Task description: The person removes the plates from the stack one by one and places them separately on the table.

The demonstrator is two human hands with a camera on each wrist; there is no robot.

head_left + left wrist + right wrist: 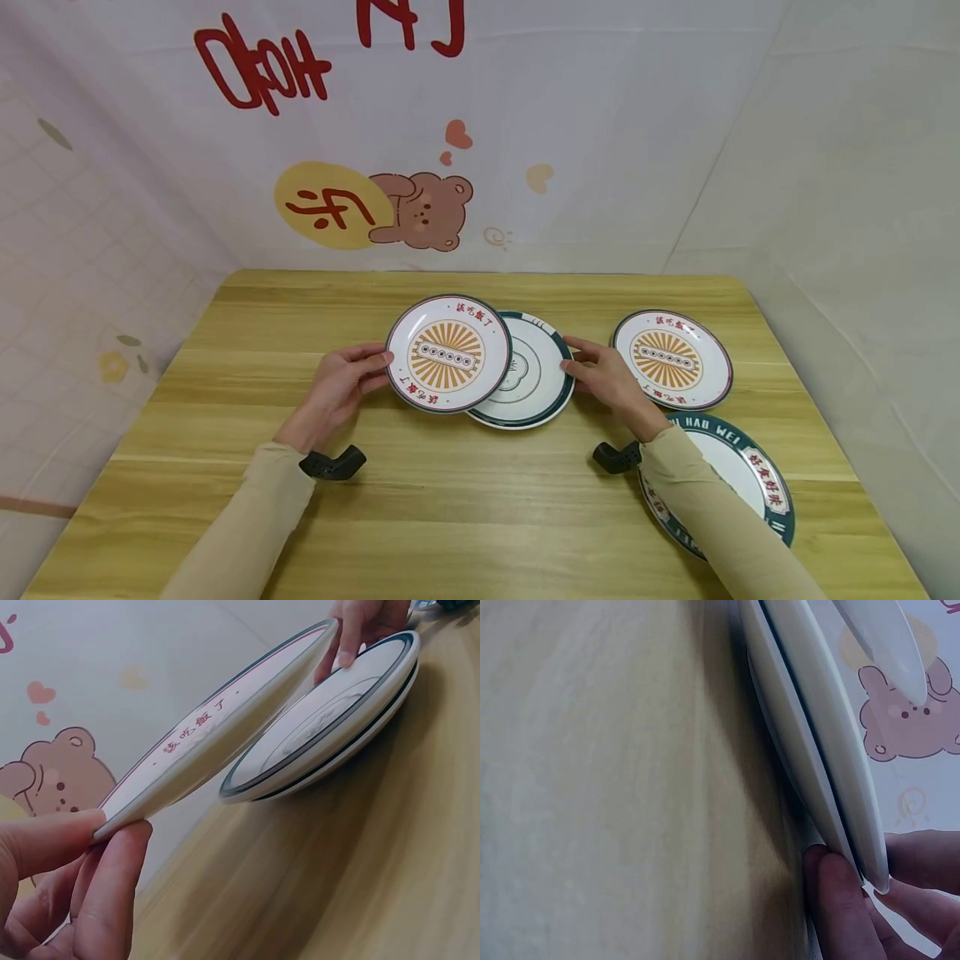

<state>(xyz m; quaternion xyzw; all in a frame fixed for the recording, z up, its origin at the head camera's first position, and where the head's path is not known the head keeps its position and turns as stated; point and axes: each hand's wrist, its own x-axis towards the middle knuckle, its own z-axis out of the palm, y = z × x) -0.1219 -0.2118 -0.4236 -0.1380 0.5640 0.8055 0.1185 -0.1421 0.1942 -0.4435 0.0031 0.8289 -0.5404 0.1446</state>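
The left hand (341, 383) pinches the 9 o'clock rim of a sunburst plate (448, 354) between thumb and fingers. The right hand (607, 379) grips the 3 o'clock rims of two nested pieces: an upper green-rimmed plate (542, 375) and a lower plate (799, 750), fingers underneath, thumb on top. In the head view, the sunburst plate is near 12 o'clock of the surface (465, 508) and overlaps the pair's 10 o'clock edge. The left wrist view shows a gap between the two, the sunburst plate being held tilted above the pair.

Status, judged from this arrangement: nesting of the pair is complete; the sunburst plate is not yet seated on it. Whether the lower plate bears on the surface cannot be told.

Farther out, a second sunburst plate (666, 360) lies between 2 and 3 o'clock, and a large green-rimmed plate (750, 467) lies between 3 and 4 o'clock, partly covered by the right sleeve (705, 500). Neither is in the hands. These two appear to be separate from the nested pair and unhandled at this stage.
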